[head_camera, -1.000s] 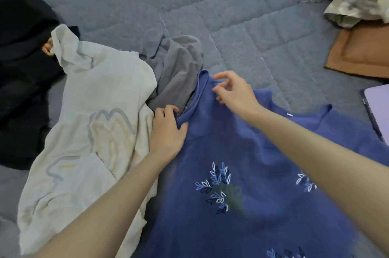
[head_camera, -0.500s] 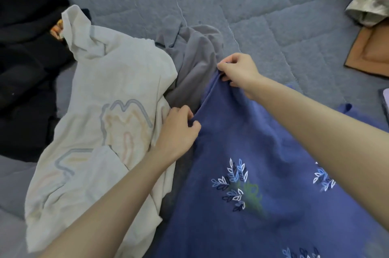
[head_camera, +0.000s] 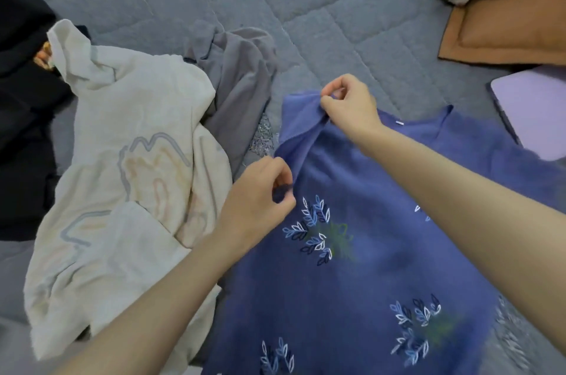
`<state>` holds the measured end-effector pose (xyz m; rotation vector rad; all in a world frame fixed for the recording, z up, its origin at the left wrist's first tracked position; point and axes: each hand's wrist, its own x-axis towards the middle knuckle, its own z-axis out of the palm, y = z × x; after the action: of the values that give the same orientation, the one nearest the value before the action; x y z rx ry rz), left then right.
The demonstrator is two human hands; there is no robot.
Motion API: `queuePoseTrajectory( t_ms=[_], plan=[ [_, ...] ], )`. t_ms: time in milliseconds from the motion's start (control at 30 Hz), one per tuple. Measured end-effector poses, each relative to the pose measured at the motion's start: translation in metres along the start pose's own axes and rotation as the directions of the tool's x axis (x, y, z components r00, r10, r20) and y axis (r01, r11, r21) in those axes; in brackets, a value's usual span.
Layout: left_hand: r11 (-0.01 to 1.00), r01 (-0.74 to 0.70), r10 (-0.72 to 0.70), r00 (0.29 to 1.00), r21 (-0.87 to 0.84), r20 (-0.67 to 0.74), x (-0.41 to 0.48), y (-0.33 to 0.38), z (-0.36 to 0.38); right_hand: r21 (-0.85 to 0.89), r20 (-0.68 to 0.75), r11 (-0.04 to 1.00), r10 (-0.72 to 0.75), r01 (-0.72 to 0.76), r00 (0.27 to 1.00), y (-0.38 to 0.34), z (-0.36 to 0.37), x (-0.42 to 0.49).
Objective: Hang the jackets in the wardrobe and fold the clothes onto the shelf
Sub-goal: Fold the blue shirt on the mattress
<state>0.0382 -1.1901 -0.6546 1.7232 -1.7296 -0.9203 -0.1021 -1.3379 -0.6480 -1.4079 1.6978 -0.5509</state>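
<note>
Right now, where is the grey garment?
The grey garment lies crumpled left of centre in the head view, on the quilt between the cream sweatshirt and the blue leaf-print top.

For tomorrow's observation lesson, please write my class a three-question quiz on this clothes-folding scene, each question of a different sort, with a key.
1. True or false: the left hand and the right hand both pinch the blue top.
2. Which lies between the cream garment and the blue top? A) grey garment B) red garment C) striped garment
3. Fill in: the blue top's print shows small ____.
Key: 1 true; 2 A; 3 leaves.
</note>
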Motion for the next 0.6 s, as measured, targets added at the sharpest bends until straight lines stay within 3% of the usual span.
queuePoseTrajectory(
  t_ms=[133, 333, 400, 500, 567, 600],
  plan=[
    [0.989, -0.133, 0.125, 0.984, 0.058, 0.125, -0.009, 0.027, 0.048, -0.103, -0.053, 0.982, 0.154, -0.159, 0.987, 0.065, -0.038, -0.019],
    [0.991, -0.135, 0.126, 0.968, 0.025, 0.219, -0.003, 0.069, 0.111, -0.056, -0.363, 0.959, 0.241, -0.279, 0.900, 0.146, -0.107, -0.058],
    [0.989, -0.148, 0.138, 0.957, 0.017, 0.257, 0.007, 0.087, 0.134, -0.080, -0.512, 0.936, 0.257, -0.344, 0.820, 0.175, -0.134, -0.071],
    [0.985, -0.168, 0.149, 0.938, 0.035, 0.313, 0.025, 0.117, 0.175, 0.055, -0.691, 0.876, 0.380, -0.480, 0.615, 0.218, -0.175, -0.086],
    [0.984, -0.171, 0.148, 0.938, 0.048, 0.314, 0.039, 0.138, 0.204, 0.226, -0.707, 0.815, 0.514, -0.533, 0.486, 0.244, -0.203, -0.090],
    [0.984, -0.169, 0.143, 0.940, 0.060, 0.310, 0.047, 0.148, 0.220, 0.282, -0.686, 0.797, 0.556, -0.534, 0.469, 0.257, -0.216, -0.090]
  ],
)
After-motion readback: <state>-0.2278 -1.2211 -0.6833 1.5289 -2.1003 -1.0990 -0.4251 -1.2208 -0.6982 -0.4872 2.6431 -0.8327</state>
